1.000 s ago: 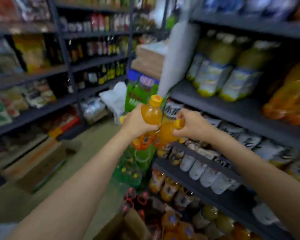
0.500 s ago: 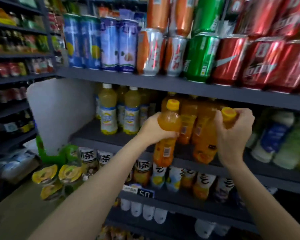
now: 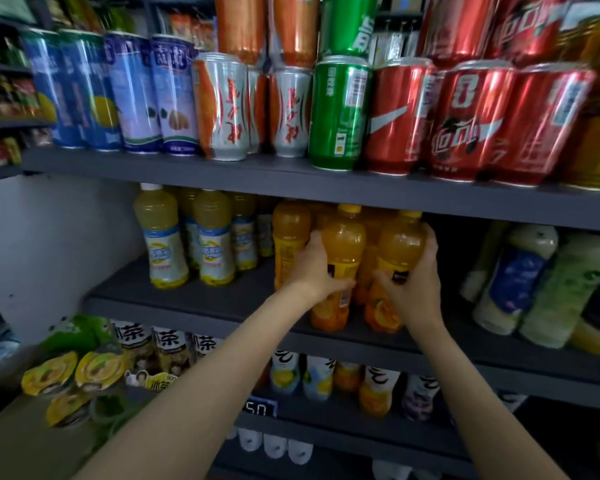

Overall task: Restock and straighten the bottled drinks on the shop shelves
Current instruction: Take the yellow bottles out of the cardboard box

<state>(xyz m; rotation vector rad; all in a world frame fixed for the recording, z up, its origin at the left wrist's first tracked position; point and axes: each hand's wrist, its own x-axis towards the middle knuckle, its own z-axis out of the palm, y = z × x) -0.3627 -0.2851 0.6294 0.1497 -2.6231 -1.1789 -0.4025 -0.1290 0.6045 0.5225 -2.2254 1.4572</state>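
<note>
— Where are the fingers?
— The left hand (image 3: 317, 268) has its fingers wrapped round one orange juice bottle (image 3: 340, 268); the right hand (image 3: 414, 282) grips a second orange juice bottle (image 3: 397, 271), thumb across its label.

— And the bottles?
— Both stand upright on the middle shelf (image 3: 187, 306), side by side in front of more orange bottles, with pale lemon drinks (image 3: 161, 237) to their left and soda cans (image 3: 340, 112) on the shelf above.
</note>
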